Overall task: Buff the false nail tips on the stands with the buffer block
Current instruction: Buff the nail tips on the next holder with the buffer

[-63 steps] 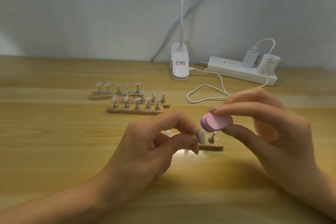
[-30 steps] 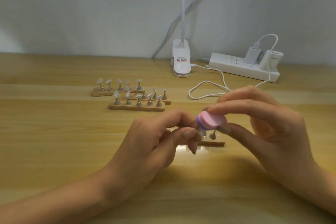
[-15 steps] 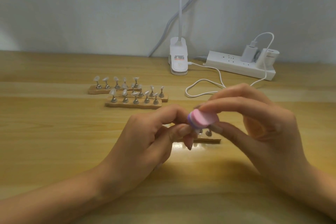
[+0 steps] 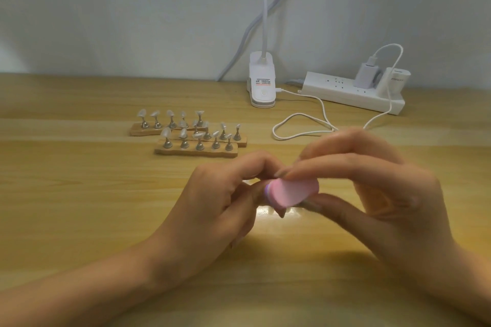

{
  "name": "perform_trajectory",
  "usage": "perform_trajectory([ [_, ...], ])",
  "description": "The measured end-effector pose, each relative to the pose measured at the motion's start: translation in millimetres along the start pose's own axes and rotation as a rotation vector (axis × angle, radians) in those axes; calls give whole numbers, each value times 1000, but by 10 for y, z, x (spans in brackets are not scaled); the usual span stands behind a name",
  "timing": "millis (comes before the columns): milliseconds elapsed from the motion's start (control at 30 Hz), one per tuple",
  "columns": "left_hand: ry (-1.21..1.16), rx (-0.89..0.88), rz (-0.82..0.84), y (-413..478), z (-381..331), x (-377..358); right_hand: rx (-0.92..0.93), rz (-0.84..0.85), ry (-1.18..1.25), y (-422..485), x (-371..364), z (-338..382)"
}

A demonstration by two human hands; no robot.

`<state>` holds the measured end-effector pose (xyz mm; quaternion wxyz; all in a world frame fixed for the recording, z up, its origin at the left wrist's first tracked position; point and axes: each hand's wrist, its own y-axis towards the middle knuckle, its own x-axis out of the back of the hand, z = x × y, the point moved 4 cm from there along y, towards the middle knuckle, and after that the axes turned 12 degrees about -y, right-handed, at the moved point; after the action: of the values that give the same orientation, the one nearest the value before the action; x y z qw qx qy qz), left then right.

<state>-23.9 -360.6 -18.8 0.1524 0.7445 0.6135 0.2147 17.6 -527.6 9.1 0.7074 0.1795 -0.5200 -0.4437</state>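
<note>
My right hand (image 4: 382, 194) pinches a pink buffer block (image 4: 291, 191) with a purple edge between thumb and fingers, low over the wooden table (image 4: 79, 207). My left hand (image 4: 218, 202) has its thumb and fingers curled together right against the block's left end. Whatever it pinches is hidden behind the block and fingers. The small wooden stand seen earlier under the hands is covered now. Three wooden stands (image 4: 196, 151) carrying several clear false nail tips (image 4: 166, 132) on metal pegs sit farther back, left of centre.
A white clip lamp base (image 4: 261, 85) stands at the back against the wall. A white power strip (image 4: 353, 93) with plugged chargers lies at the back right, and a white cable (image 4: 300, 125) loops on the table behind my hands.
The buffer block has slid left and down toward my left fingertips, covering the nail tip and small stand that showed earlier. Both hands stay close together.
</note>
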Motion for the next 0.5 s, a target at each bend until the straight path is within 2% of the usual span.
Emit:
perform_trajectory([
  [400,-12,-21,-8,-1,-23,12,-75,-23,76,15,9,-62],
  [500,9,-34,-1,1,-25,6,-14,0,56,12,-17,-23],
])
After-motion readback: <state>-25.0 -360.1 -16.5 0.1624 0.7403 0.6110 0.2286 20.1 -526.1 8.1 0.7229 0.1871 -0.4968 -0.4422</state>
